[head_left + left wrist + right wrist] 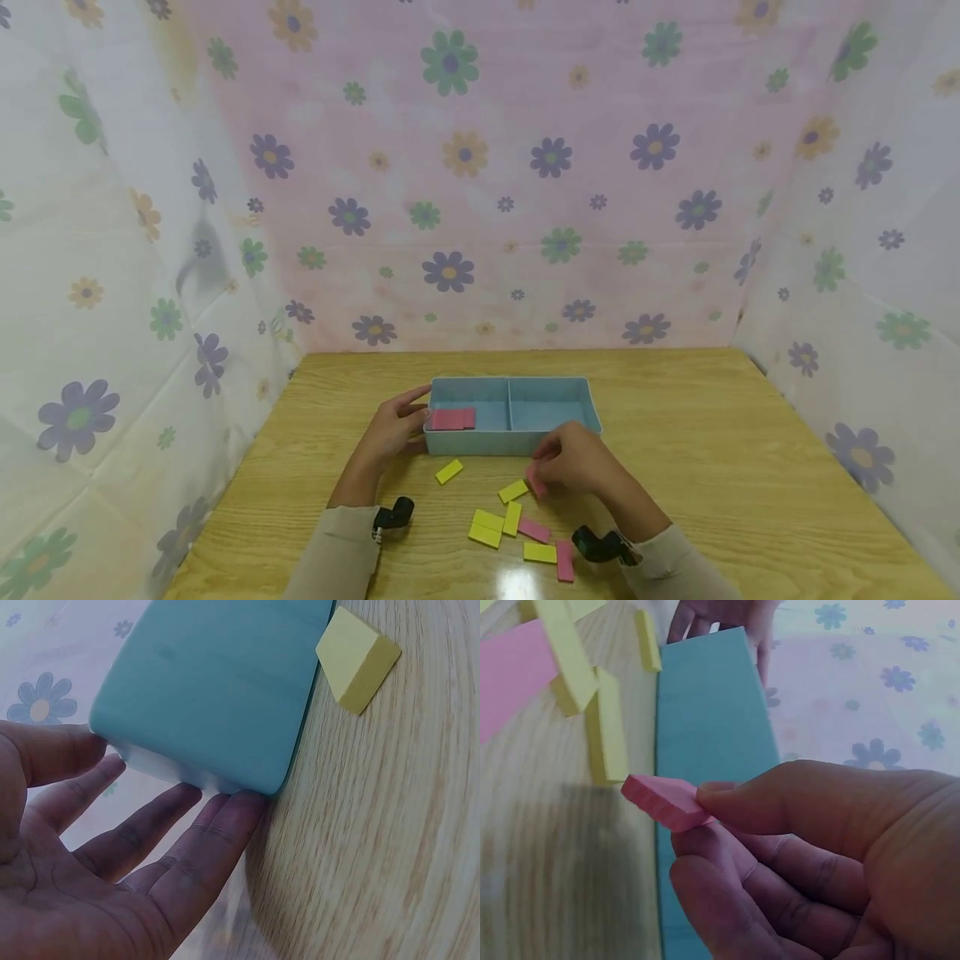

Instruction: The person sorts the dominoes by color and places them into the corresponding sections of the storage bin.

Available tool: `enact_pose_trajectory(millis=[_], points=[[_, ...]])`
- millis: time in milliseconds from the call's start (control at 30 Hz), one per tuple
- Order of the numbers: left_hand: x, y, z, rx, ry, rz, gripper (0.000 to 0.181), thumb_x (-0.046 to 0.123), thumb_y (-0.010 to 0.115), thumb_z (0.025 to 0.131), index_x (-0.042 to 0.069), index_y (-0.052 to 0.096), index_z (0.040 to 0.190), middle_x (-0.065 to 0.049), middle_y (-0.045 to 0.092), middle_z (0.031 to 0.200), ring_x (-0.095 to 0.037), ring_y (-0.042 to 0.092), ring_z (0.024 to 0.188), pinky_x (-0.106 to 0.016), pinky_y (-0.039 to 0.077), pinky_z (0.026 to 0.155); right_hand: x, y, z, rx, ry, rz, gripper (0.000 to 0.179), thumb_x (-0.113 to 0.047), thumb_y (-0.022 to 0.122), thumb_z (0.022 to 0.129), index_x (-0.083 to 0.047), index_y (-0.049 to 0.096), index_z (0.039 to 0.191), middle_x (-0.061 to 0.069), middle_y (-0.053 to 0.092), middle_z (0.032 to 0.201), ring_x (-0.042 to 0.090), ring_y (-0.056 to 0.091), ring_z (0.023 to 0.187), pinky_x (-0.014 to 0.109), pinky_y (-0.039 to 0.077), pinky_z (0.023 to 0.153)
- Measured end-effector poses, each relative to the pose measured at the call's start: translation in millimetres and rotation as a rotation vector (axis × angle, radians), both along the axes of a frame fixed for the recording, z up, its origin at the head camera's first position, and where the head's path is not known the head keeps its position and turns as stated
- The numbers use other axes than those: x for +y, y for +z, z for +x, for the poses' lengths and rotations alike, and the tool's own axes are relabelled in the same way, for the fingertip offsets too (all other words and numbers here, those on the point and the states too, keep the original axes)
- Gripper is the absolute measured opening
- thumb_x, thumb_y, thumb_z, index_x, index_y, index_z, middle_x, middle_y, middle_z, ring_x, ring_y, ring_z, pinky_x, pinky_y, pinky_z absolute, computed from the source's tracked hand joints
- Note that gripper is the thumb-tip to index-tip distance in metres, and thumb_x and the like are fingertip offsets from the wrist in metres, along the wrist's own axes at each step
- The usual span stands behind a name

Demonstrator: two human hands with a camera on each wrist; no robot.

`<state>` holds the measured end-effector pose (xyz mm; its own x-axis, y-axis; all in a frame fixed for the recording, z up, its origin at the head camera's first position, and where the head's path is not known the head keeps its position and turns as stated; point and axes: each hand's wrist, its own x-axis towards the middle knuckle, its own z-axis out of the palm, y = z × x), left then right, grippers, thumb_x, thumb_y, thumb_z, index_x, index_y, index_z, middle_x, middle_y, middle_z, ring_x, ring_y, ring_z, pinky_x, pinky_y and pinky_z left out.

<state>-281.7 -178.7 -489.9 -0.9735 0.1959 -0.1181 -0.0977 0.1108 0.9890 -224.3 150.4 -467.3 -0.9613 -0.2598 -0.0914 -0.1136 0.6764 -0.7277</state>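
Observation:
My right hand [576, 463] pinches a pink block [667, 801] between thumb and fingertips, in front of the blue two-compartment box [487, 443]. At the box's left end my left hand [392, 428] touches it with fairly straight fingers; in the left wrist view, the thumb meets the rim and the fingertips rest along the end wall. Pink blocks [448, 419] lie in the left compartment. Several yellow blocks [488, 520] are scattered on the table before the box, some overlapping or side by side. Among them are a pink block [534, 529] and another pink block [565, 562].
The wood-grain table [720, 467] is closed in by flowered cloth [517, 175] at the back and on both sides. One yellow block [449, 472] lies close to the box's front wall. Black wrist cameras [597, 544] sit at both sleeves.

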Motion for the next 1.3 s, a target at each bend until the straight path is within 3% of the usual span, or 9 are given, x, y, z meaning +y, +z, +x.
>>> enact_pose_trajectory(millis=[300,533,667,967,1300], points=[[2.5,0.5,-0.3,0.005,0.023,-0.025,0.052,0.013,0.057,0.107,0.020,0.046,0.157,-0.027,0.051,0.151,-0.046,0.061,0.128,-0.060,0.059,0.090,-1,21.8,-1.6,-0.064,-0.006,-0.129,0.017,-0.010,0.078,0.085,-0.008,0.079,0.102,0.003,0.073,0.091,0.018,0.067,0.079,0.034,0.059,0.067],[6.3,-1.3,-2.2,0.004,0.028,-0.042,0.051,0.012,0.057,0.107,0.021,0.048,0.156,-0.026,0.053,0.150,-0.045,0.062,0.128,-0.058,0.059,0.090,0,33.9,-9.3,-0.077,-0.006,-0.239,0.017,-0.011,0.076,0.089,-0.007,0.078,0.106,0.008,0.071,0.094,0.022,0.067,0.076,0.044,0.062,0.068],[5.9,-2.2,-2.2,-0.001,0.041,-0.058,0.051,0.012,0.057,0.107,0.023,0.050,0.156,-0.025,0.054,0.149,-0.044,0.063,0.126,-0.056,0.060,0.090,-3,39.1,-14.0,-0.066,0.011,-0.259,0.022,-0.015,0.076,0.090,-0.006,0.077,0.110,0.008,0.070,0.095,0.021,0.067,0.078,0.040,0.061,0.068],[0.6,-0.7,2.2,0.020,0.038,-0.055,0.051,0.013,0.055,0.107,0.020,0.048,0.157,-0.026,0.053,0.150,-0.044,0.063,0.127,-0.054,0.060,0.092,-15,40.5,-28.0,-0.107,0.005,-0.348,0.023,-0.019,0.078,0.092,-0.006,0.077,0.111,0.010,0.075,0.100,0.036,0.074,0.093,0.048,0.063,0.082],[1.5,1.3,-0.8,0.006,0.019,-0.031,0.052,0.012,0.055,0.107,0.021,0.046,0.158,-0.026,0.051,0.152,-0.041,0.064,0.126,-0.055,0.060,0.091,-23,44.6,-42.3,-0.144,-0.034,-0.398,0.024,-0.017,0.078,0.091,-0.006,0.077,0.113,0.011,0.076,0.104,0.028,0.075,0.091,0.046,0.063,0.084]])
